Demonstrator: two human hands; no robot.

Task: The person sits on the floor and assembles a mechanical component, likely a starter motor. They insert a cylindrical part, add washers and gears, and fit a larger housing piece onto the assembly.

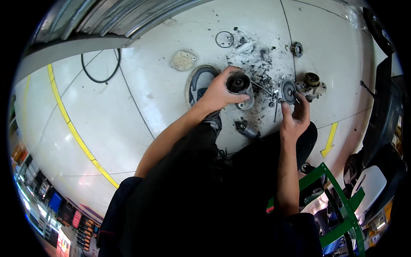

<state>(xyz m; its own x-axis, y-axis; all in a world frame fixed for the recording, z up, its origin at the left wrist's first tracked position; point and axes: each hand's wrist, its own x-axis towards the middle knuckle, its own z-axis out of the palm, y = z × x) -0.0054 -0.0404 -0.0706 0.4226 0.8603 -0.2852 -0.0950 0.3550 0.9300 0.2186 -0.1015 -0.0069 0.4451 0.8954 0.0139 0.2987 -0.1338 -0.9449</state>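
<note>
At mid-frame, left hand (pixel 221 89) clamped round dark cylindrical housing (pixel 238 83), end up, likely keeping inside visible; right hand (pixel 295 121) pinches ribbed grey disc (pixel 287 91) at edge, likely leaving face clear.

Yellow floor arrow (pixel 330 140) — green frame (pixel 351 219)

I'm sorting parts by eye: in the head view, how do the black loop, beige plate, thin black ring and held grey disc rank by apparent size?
1. Black loop
2. Beige plate
3. Unsure: thin black ring versus grey disc, held in the right hand, probably nearer the camera.
</note>
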